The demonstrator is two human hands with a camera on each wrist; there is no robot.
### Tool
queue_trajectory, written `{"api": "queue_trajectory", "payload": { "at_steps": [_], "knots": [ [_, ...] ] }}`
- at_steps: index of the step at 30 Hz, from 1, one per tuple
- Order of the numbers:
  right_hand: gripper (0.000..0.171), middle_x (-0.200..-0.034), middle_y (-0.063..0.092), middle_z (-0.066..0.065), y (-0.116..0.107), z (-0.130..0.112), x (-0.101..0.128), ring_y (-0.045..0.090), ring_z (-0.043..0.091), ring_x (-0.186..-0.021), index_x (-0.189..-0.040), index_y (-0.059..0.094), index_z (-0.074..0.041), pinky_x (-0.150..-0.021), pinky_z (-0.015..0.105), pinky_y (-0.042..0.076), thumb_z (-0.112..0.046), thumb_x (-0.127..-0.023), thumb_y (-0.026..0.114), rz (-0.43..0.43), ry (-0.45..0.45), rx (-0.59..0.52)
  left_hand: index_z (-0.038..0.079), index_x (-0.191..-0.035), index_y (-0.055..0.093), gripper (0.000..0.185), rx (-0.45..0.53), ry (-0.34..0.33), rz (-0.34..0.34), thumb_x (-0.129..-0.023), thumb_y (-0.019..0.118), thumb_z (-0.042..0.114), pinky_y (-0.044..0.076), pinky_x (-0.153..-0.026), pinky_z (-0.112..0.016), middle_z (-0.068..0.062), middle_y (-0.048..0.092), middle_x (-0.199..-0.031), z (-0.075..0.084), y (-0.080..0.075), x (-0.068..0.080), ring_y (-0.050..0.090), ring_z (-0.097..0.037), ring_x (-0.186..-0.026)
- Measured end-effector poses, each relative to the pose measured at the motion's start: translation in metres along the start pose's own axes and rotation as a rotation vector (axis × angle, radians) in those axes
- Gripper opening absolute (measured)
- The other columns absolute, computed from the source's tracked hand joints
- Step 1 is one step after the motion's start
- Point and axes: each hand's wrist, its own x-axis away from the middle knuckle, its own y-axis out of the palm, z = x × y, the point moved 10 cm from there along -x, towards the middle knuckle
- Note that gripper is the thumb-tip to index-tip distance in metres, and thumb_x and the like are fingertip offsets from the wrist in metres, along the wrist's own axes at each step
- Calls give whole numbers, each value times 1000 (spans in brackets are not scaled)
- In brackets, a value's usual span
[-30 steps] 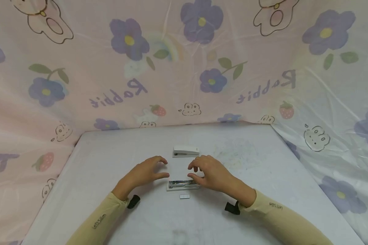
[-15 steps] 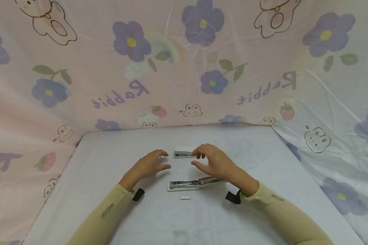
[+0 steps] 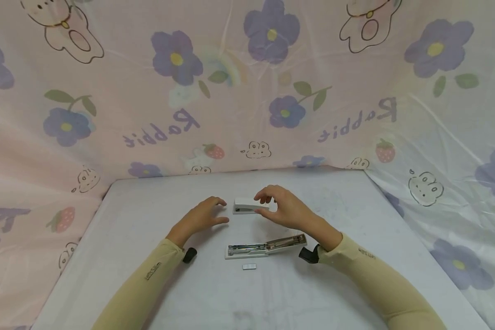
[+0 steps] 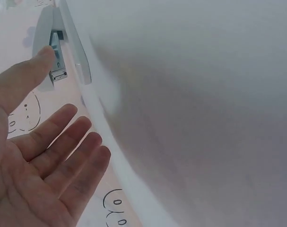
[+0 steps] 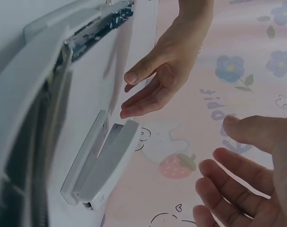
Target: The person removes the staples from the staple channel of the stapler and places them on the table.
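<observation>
A closed white stapler (image 3: pixel 247 206) lies on the white table (image 3: pixel 338 275) in the head view. My right hand (image 3: pixel 266 205) hovers at its right end with fingers spread and apart from it, as the right wrist view shows the stapler (image 5: pixel 105 165) clear of the fingers (image 5: pixel 238 172). My left hand (image 3: pixel 215 212) is open just left of the stapler, fingers straight, its fingertips (image 4: pixel 44 59) close to the stapler (image 4: pixel 58 47). Nearer me lies a second stapler (image 3: pixel 265 246), swung open with its metal staple channel showing. A small strip of staples (image 3: pixel 249 266) lies in front of it.
A pink and white sheet printed with flowers and rabbits (image 3: pixel 247 91) hangs behind and beside the table. The table's back edge runs just beyond the closed stapler. A black wrist camera mount (image 3: pixel 307 255) sits by the open stapler's right end.
My right hand has left the open stapler and moved away from me to the closed stapler. The open stapler's arm now shows. My left hand has shifted slightly away from me.
</observation>
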Motion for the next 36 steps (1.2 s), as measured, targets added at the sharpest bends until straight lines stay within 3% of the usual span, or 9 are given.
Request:
{"api": "queue_trajectory", "payload": {
  "at_steps": [7, 14, 20, 29, 36],
  "knots": [
    [31, -115, 71, -2, 1, 7, -13, 64, 14, -100, -124, 71, -11, -89, 37, 56, -23, -98, 82, -44, 39, -27, 2, -139, 64, 53, -16, 1, -18, -98, 82, 30, 45, -117, -55, -18, 63, -143, -2, 6, -15, 58, -37, -137],
    [30, -114, 72, -1, 6, 19, -29, 68, 26, -104, -123, 72, -11, -93, 46, 56, -25, -98, 82, -61, 73, -97, 4, -136, 67, 51, -27, -6, -19, -95, 85, 29, 44, -118, -53, -15, 66, -142, -1, 7, -28, 59, -35, -136],
    [28, -111, 73, 1, 19, 34, -40, 68, 24, -103, -122, 73, -10, -95, 48, 57, -22, -98, 82, -106, 101, -151, 9, -132, 71, 47, -34, -17, -22, -93, 87, 29, 50, -111, -53, -12, 69, -134, 0, 9, -31, 62, -33, -129],
    [29, -118, 73, 18, 41, 51, -58, 68, 21, -106, -122, 73, -7, -95, 38, 59, -20, -98, 82, -185, 114, -154, 18, -125, 75, 42, -107, -33, 15, -90, 89, 37, 53, -103, -56, -5, 68, -128, 0, 9, -43, 61, -30, -125],
    [34, -122, 73, 19, 58, 64, -68, 69, 24, -109, -124, 71, -2, -99, 40, 58, -21, -98, 82, -261, 155, -125, 16, -118, 76, 37, -125, -36, 31, -89, 90, 34, 54, -101, -56, -4, 69, -125, 2, 7, -46, 62, -31, -121]
  ]
}}
